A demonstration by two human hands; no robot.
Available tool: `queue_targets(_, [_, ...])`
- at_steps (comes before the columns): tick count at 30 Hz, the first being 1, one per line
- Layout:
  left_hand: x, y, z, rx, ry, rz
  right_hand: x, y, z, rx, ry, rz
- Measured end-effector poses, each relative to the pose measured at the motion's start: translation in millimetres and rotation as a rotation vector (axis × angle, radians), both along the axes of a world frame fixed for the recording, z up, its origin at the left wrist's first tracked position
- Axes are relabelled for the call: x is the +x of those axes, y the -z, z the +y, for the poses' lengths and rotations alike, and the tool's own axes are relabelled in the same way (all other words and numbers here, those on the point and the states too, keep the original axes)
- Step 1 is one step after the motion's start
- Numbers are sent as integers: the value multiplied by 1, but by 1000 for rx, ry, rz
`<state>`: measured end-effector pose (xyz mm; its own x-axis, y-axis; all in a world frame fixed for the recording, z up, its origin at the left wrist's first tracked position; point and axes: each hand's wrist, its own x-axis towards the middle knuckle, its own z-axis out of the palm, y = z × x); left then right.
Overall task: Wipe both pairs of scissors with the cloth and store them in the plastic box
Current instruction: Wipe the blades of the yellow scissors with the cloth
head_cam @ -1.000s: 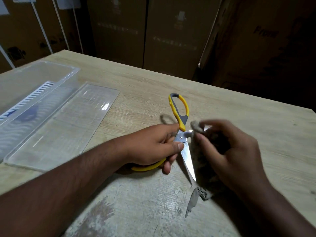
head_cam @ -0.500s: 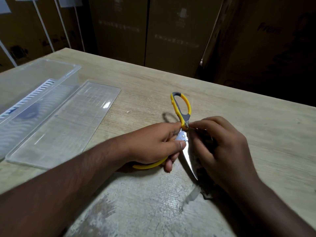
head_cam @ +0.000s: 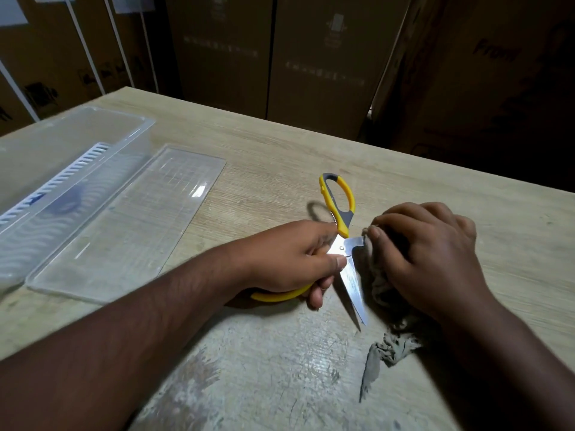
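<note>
Yellow scissors [head_cam: 339, 213]: gripped by the left hand [head_cam: 292, 256], blades spread apart
Cloth [head_cam: 378, 284]: bunched in the right hand [head_cam: 429, 253], touching the blade
Plastic box [head_cam: 71, 169]: lid off

Dark cardboard carton [head_cam: 485, 73] at right behind table: faint slanted print starting "Fro", remainder too dim to read. Middle cartons [head_cam: 323, 57]: pale print lines and small logo mark, blurred, unreadable. Left cartons [head_cam: 40, 91]: dark handling-type symbols, illegible. White paper labels [head_cam: 12, 9] at top left: no characters legible. Plastic box [head_cam: 93, 129]: blue mark on white slotted insert, unreadable. Scissors [head_cam: 340, 209]: no brand or number legible.
</note>
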<state>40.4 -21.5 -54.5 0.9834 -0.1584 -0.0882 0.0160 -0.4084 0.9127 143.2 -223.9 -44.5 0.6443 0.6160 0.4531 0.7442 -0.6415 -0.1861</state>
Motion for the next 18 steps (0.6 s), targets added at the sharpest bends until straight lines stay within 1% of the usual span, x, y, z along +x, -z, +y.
queue_targets(3, [2, 1, 0, -22, -8, 40, 2, 2, 6, 1, -51, 41])
queue_targets(7, [2, -3, -1, -25, 5, 29, 3, 5, 13, -42, -142, 108])
queue_targets(10, [1, -4, -1, -37, 12, 46, 11, 5, 3, -75, -142, 117])
queue_targets(13, [1, -2, 0, -35, 9, 59, 21, 3, -13, -75, -94, 96])
queue_targets(16, [2, 0, 1, -46, 9, 76, 28, 1, -32, -9, -46, 126])
queue_targets(18, [2, 1, 3, -48, 1, 80, 25, -2, -35, 127, -33, 192])
